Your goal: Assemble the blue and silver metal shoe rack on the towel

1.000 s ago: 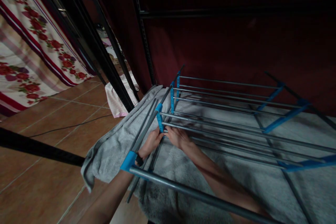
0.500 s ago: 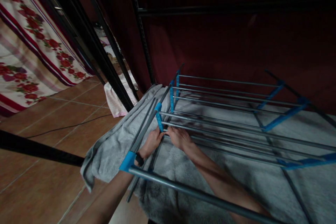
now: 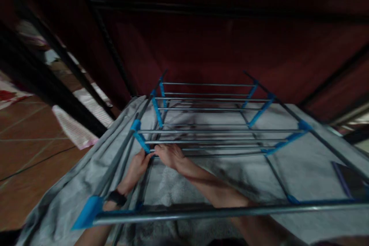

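A rack of grey metal tubes (image 3: 225, 131) joined by blue plastic brackets lies across a grey blanket (image 3: 288, 177). My left hand (image 3: 138, 169), with a dark band at the wrist, closes around the lower end of a blue bracket (image 3: 142, 140) on the rack's left side. Right beside it, my right hand (image 3: 170, 155) wraps over the left end of a lower tube, where it meets that bracket. The two hands' fingertips nearly touch, and they partly hide the joint. In front, a thick tube (image 3: 201, 214) with a blue corner piece (image 3: 89, 212) crosses over both forearms.
Dark metal posts (image 3: 52, 80) stand at the left, with a striped cloth (image 3: 95, 103) behind them. Tiled floor (image 3: 34, 123) and a black cable show there. A dark red wall (image 3: 201, 50) closes the back. A dark flat object (image 3: 350, 180) lies at the right on the blanket.
The view has swung to the right, so the rack's right side and the dark flat object now show. Both hands stay at the same bracket joint.
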The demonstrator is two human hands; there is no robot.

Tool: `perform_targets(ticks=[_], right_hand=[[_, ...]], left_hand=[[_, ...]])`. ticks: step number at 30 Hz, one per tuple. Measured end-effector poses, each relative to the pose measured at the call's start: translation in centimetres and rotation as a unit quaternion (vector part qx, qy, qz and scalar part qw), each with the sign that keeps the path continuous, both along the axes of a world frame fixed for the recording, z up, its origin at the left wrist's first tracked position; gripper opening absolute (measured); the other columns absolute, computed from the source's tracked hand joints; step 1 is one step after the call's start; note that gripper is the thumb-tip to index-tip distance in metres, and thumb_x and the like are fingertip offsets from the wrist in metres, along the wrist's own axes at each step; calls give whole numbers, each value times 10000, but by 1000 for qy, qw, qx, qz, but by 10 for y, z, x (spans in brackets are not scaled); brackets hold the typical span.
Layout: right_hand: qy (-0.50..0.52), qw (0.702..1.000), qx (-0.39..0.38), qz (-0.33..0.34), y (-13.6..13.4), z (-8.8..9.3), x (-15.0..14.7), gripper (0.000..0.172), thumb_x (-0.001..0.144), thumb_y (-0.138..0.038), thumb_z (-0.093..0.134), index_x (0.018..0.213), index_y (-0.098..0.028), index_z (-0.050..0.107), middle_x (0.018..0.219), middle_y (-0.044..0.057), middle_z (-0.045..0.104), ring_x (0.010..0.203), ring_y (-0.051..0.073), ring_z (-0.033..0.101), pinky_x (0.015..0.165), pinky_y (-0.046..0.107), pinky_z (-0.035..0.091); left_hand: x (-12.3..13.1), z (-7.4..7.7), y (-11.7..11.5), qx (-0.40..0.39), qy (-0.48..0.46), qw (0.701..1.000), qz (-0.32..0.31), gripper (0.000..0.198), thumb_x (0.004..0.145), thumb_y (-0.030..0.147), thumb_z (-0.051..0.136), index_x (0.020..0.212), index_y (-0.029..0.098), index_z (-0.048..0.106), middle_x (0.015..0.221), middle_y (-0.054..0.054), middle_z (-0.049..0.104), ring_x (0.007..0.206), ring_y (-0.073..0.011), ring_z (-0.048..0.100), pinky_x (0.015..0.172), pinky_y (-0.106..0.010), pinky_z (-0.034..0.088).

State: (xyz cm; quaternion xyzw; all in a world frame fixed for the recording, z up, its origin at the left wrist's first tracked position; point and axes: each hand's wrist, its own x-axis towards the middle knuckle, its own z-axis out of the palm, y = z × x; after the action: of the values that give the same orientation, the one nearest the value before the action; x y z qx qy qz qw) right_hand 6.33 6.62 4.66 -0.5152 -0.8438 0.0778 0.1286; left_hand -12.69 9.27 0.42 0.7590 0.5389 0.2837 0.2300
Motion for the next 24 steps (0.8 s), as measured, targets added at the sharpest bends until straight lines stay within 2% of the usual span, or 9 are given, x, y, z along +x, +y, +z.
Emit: perform_targets(ticks=[4,8,14,20,24], right_hand=[[24,1000,-4,18,14,-9,1,284,1087,-372,430,1184,-205,638,1227,47,739,1088,222,705,870,333,577],[15,1000,-6,22,17,-7,2,282,1083,-372,422,1202,-215,624,1277,37,731,1128,207,686,889,321,562],[-30,999,13,2,9,0,3,291,1082,-384,374,1241,-267,586,1312,-73,721,1207,141,637,971,276,509],[-39,999,0,10,11,-1,4,344,1100,-405,298,1262,-260,564,1358,-60,705,1187,134,643,940,272,517],[-29,1000,3,12,13,-2,4,344,1107,-424,321,1245,-254,586,1341,-41,709,1197,158,652,950,297,533]], left_hand=[[-9,-7,17,4,39,999,11,352,836,626,481,867,276,512,770,-76,748,813,-350,757,724,-424,594],[-12,-11,24,6,57,998,33,360,793,648,488,830,290,511,702,-63,737,772,-357,757,656,-407,580],[-14,-9,23,18,54,998,21,369,775,634,496,891,293,576,825,-75,781,865,-368,772,701,-418,602],[-17,-14,28,23,44,999,11,329,769,618,530,863,306,572,770,-31,769,835,-346,774,666,-390,604],[-17,-15,29,14,54,998,28,353,768,635,513,869,298,550,773,-60,765,854,-370,770,682,-413,603]])
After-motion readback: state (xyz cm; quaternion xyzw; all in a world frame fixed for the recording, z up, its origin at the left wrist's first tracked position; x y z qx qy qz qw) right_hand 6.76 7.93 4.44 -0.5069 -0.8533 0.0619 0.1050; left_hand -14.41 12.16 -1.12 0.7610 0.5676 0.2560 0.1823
